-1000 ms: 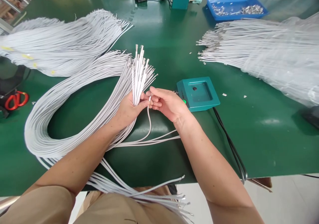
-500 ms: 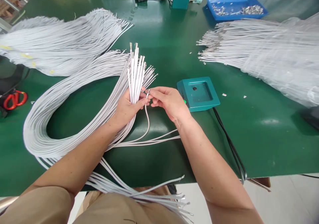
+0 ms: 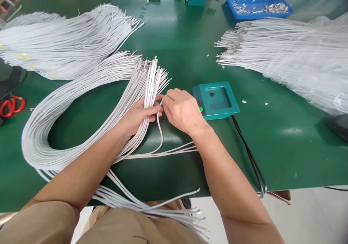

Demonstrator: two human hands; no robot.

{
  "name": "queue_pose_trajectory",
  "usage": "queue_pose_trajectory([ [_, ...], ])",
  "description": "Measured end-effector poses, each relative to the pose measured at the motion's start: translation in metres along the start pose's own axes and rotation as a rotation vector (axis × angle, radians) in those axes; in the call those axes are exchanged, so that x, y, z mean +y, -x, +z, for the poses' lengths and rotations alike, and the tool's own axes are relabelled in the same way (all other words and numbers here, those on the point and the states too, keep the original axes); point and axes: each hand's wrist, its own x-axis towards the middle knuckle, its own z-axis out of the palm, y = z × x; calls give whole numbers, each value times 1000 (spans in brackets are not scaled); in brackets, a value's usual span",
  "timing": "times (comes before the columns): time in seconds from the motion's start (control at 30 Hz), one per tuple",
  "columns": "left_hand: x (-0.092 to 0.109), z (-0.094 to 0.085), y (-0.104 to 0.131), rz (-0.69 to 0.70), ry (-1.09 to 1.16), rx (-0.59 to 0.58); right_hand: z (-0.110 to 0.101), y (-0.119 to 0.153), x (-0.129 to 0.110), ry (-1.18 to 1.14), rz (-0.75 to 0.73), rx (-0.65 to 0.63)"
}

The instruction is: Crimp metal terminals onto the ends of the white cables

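Observation:
My left hand [image 3: 138,115] is wrapped round a bundle of white cables [image 3: 152,83], whose ends stick up above the fingers. Just right of the bundle, a single white cable [image 3: 160,131] curves up to the left fingertips. My right hand [image 3: 181,110] is closed, back upward, with its fingertips at the end of that single cable; the tip is hidden by the fingers. Behind and left of the hands, a large looped bundle of white cables [image 3: 38,131] lies on the green table [image 3: 174,175].
A teal device [image 3: 221,101] with black cords is right of my right hand. More white cables lie at the back left [image 3: 81,37] and right [image 3: 285,52]. A blue tray [image 3: 258,14] of small metal parts stands behind. Red-handled scissors [image 3: 12,106] are far left.
My right hand has turned so its back faces up and its fingers have curled in. The held cable ends sit lower and lean more to the right. The view has shifted slightly.

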Motion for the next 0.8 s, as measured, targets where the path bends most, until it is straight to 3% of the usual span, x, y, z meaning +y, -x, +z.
queue_pose_trajectory([
  [0.17,-4,2,-4,67,-130,72,-10,3,16,164,206,-68],
  [0.33,-8,7,-5,109,-260,100,-12,5,22,150,227,-213],
  [0.8,-20,3,-15,171,-487,113,-7,4,27,142,238,-130],
])
